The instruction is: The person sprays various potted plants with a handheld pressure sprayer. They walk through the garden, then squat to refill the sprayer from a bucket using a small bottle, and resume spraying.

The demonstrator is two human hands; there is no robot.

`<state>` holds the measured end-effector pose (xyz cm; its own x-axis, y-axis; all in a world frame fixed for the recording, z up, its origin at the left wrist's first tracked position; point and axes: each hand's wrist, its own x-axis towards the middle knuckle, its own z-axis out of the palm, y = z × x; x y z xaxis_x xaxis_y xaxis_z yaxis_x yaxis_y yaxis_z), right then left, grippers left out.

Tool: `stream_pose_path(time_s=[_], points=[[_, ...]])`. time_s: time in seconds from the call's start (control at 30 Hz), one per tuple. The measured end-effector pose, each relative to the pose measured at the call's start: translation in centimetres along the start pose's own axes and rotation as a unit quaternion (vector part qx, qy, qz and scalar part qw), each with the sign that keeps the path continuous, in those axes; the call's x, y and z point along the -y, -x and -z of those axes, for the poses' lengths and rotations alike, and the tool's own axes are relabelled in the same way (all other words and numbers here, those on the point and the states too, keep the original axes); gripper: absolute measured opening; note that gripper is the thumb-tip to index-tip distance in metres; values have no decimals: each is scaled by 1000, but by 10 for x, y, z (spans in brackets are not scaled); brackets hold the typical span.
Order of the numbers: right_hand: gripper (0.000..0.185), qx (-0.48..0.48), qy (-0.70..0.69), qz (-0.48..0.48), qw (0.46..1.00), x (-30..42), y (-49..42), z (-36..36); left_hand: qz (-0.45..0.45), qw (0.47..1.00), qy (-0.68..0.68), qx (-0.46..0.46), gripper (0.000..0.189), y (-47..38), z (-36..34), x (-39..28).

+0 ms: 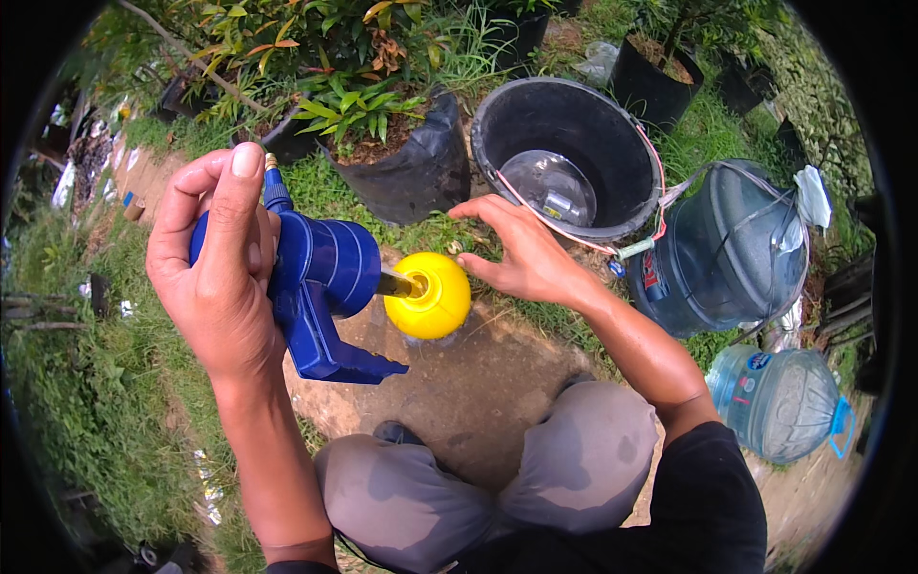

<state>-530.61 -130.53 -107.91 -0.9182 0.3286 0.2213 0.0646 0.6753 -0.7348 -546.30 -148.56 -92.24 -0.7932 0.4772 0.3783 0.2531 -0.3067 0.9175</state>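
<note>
My left hand point(222, 244) grips a blue plastic pump sprayer head point(323, 265) with a trigger lever and a brass-tipped nozzle. From the head's collar a pump tube point(396, 284) runs to the open neck of a yellow sprayer bottle point(434, 305); its tip is at or inside the neck. The bottle stands on a bare slab between my feet and the plants. My right hand point(520, 251) is just right of the bottle, apart from it, fingers spread and holding nothing. Part of it passes in front of the black bucket's rim.
A black bucket point(609, 172) with a wire handle stands ahead to the right, a little liquid at its bottom. Two large plastic water bottles point(717, 251) lie at the right. A plant in a black grow bag point(416, 172) stands ahead, with grass point(107, 402) at the left.
</note>
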Motion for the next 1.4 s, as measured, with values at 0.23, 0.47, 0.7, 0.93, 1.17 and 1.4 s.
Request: stream_pose_path(time_s=[0.23,0.47,0.7,0.93,1.17,1.4], points=[[58,126,-164,77,975,30,-25,-30,-6,1000,14,16,9,6,-6,-4],[35,176,-108,51,977,15,-32,-51,19,994,-90,51,10,17,-10,40],[78,233,-88,-79,965,-9,-17,-32,26,916,-213,339,60,56,10,118],[76,145,-158,9,977,1,-17,-47,93,887,-342,297,129,51,19,127],[33,36,-133,16,990,-17,30,-63,-158,706,-659,203,132,27,44,96],[29,-9,-161,-113,981,-28,49,-41,236,885,-236,325,102,22,59,97]])
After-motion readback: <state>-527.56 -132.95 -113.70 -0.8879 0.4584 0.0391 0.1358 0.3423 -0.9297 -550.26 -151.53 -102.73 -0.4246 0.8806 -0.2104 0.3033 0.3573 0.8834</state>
